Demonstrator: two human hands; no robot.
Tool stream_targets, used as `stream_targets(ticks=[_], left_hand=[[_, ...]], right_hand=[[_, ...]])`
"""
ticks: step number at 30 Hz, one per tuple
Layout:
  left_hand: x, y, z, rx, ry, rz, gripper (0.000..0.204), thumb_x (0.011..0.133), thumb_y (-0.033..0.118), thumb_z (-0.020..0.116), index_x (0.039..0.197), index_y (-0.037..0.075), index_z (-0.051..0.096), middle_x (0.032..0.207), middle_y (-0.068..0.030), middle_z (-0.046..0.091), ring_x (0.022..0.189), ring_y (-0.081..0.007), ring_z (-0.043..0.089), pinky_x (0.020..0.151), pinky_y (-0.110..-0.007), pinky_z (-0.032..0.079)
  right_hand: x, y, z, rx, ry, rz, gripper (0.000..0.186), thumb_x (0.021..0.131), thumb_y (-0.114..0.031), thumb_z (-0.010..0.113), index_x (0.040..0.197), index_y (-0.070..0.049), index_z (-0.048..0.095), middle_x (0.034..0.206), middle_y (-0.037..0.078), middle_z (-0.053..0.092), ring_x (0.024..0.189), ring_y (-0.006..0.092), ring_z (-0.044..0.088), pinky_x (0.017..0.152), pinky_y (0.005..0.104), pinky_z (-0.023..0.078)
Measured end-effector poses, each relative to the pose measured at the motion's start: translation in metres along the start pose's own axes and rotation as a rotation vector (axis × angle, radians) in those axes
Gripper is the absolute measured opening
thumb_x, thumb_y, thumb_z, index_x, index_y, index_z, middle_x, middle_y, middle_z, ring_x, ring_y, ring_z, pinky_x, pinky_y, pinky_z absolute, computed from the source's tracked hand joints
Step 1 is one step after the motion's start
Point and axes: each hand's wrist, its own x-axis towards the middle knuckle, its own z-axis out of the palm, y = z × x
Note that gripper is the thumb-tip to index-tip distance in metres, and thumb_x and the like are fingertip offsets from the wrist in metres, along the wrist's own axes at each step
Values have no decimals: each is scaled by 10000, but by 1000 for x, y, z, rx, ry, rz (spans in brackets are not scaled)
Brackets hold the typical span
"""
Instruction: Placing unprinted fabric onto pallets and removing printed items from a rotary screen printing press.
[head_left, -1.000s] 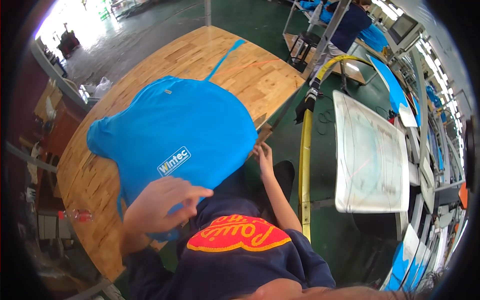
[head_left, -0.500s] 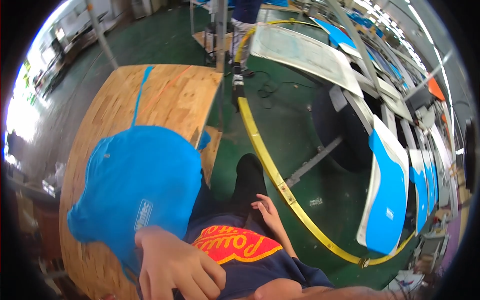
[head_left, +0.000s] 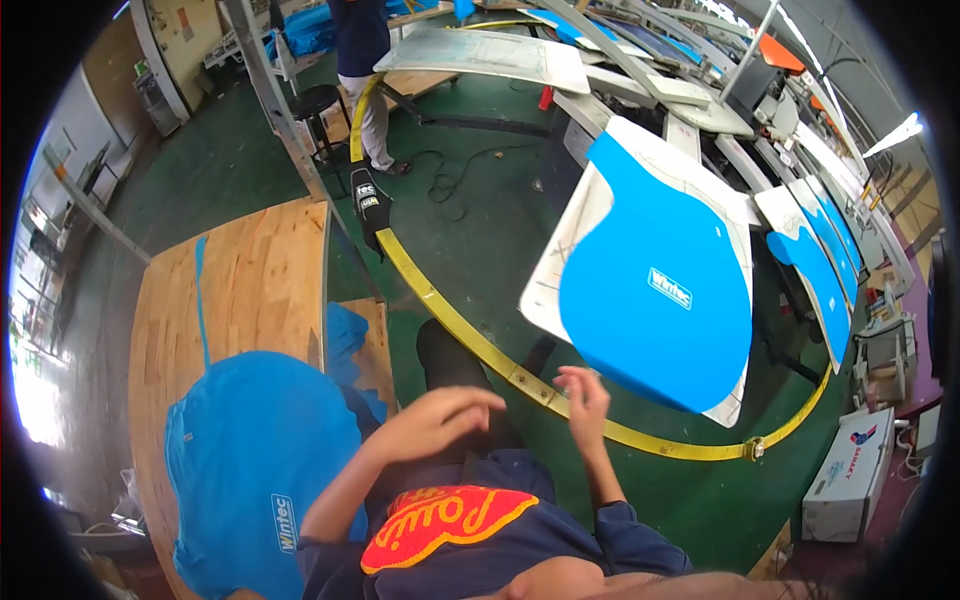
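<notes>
My left hand is held in front of my body, empty, its fingers stretched to the right. To its right, my right hand is raised with loosely bent fingers, and nothing shows in it. This hand is nearest a white flat board carrying a blue cut fabric piece with a small white printed label. A gap remains between the hand and the fabric. On my left, a spread blue fabric piece lies on a wooden table, apart from both hands.
A curved yellow rail runs between me and the boards, with a black cover on it. More boards with blue pieces stand right. Beyond the rail are a person and a floor cable. A white box sits lower right.
My left hand has moved from over the blue fabric on the table toward the front of my body. My right hand has risen. The view has turned right, and a board with blue fabric is now closer.
</notes>
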Motion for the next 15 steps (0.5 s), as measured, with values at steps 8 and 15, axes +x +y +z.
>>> stream_targets(ticks=[8, 15], left_hand=[[84, -140, 23, -218, 143, -93, 332, 967, 212, 408, 1208, 3, 500, 1057, -69, 593, 985, -149, 554, 874, -280, 424], [126, -157, 41, -337, 115, -206, 382, 969, 258, 424, 1264, 18, 454, 1150, -92, 572, 1065, -166, 531, 923, -296, 397]], right_hand=[[-42, 100, -52, 635, 499, 515, 230, 952, -255, 480, 1067, -58, 511, 917, 50, 579, 799, 142, 564, 680, 249, 432], [-7, 85, -36, 982, 467, 558, 317, 916, -328, 548, 1119, -106, 446, 1111, 38, 526, 977, 167, 518, 861, 380, 406]])
